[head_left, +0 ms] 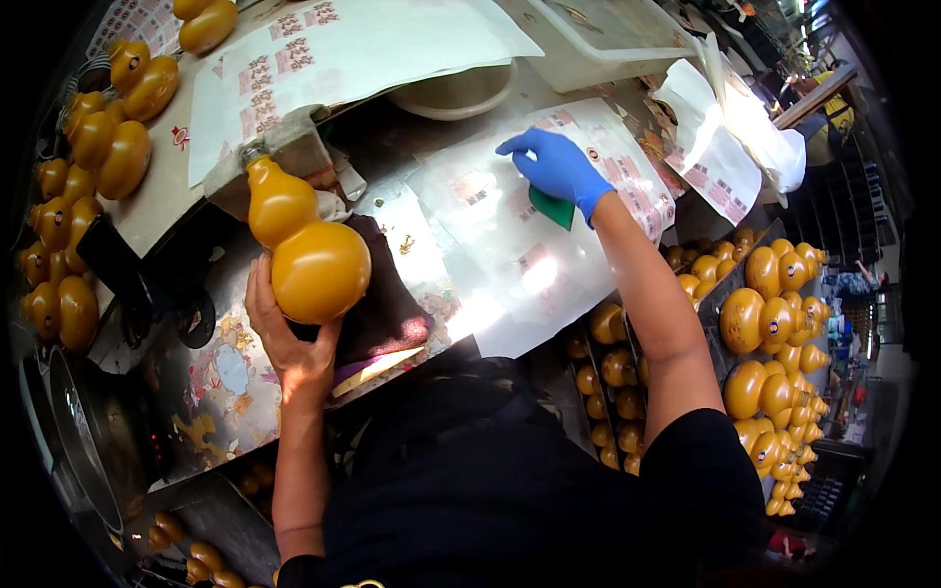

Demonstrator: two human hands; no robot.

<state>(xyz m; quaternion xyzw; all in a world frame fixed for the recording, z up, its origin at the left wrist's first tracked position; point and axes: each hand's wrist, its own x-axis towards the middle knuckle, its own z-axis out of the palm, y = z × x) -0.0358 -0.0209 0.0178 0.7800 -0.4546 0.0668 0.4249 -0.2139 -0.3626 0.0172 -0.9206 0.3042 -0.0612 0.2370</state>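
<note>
A glossy yellow gourd-shaped bottle (316, 260) leans with its neck away from me, against a cloth-covered block (279, 157). My left hand (294, 338), bare, is closed around the bottle's near, wide end. On the right, my right hand (557, 169) wears a blue glove and is over a printed transfer sheet (618, 162). Its index finger and thumb point left. A flat green scraper (552, 208) sticks out from under the gloved palm, its far part hidden by the hand. Beside the bottle lies a dark folded cloth (377, 294) with a reddish edge.
Several gourd bottles stand at the left (74, 225) and on shelves at the right (769, 323). White sheets (392, 39) overhang a pale bowl (461, 93) at the back. A translucent plastic bin (608, 44) is behind. A round metal pan (83, 431) sits at the left edge.
</note>
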